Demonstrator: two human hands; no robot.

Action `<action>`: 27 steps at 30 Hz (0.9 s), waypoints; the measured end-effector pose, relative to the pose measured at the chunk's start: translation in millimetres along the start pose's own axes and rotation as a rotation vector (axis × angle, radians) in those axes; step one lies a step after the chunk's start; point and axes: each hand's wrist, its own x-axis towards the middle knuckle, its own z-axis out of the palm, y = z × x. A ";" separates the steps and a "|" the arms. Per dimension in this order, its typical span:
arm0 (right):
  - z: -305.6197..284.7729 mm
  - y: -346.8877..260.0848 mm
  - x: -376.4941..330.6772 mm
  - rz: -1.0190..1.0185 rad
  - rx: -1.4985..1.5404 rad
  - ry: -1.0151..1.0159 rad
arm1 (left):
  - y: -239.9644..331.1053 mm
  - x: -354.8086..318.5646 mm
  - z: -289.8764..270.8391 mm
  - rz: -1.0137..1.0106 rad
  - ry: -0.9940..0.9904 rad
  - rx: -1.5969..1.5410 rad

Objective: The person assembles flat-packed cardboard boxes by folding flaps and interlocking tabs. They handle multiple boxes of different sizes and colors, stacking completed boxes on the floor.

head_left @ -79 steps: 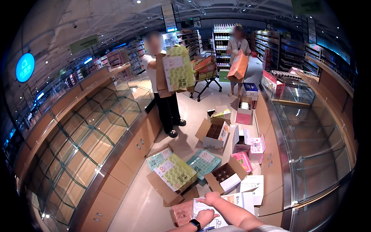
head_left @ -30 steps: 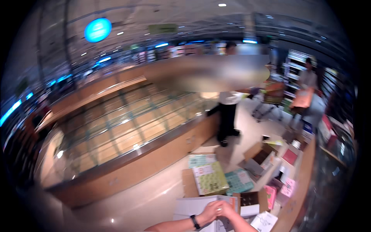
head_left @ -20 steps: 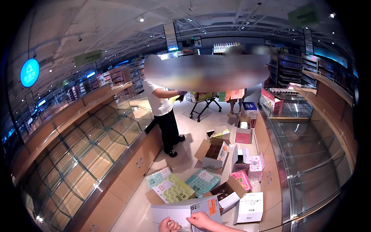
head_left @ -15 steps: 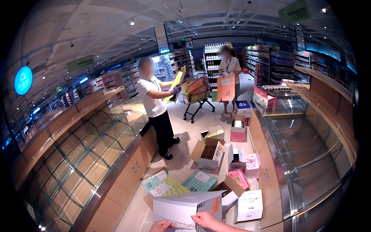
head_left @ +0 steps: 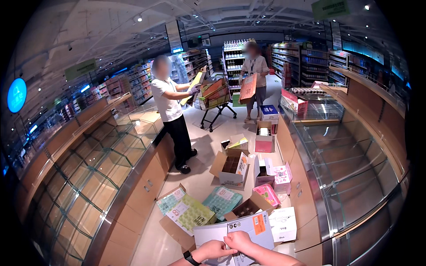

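A pale lavender-white cardboard box (head_left: pixel 260 240) with an orange label is right in front of me, its panels tilted and partly flattened. My right hand (head_left: pixel 238 240) is closed in a fist at the middle of the box, gripping it. Just below and touching it, my left hand (head_left: pixel 216 249), with a dark band on the wrist, has its fingers pressed together against the same cardboard. What lies between the fingertips is hidden. Beyond the box, an open brown carton (head_left: pixel 248 207) and printed green cartons (head_left: pixel 194 214) lie on the floor.
Cartons, including a white box (head_left: pixel 284 224) and an open divided box (head_left: pixel 233 177), crowd the aisle. Glass-partitioned wooden counters (head_left: pixel 120 208) line both sides. Ahead, one person (head_left: pixel 171 102) holds yellow cardboard beside a shopping cart (head_left: pixel 214 98); another (head_left: pixel 256 66) holds orange cardboard.
The box has turned and tilted, bringing its orange-labelled side into fuller view. My hands have come together on it. The view has shifted slightly, and the far person's orange cardboard has tilted.
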 end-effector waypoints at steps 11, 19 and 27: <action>-15.2 -1.9 -17.5 0.072 0.215 -0.050 | -46.0 21.7 51.7 0.163 -0.151 -0.865; -35.7 -26.4 -35.1 0.049 0.439 -0.070 | -26.1 -26.9 59.9 0.263 -0.023 -1.133; 1.5 70.2 -31.9 0.322 0.827 -0.158 | -72.4 -76.2 49.4 0.145 0.064 -1.100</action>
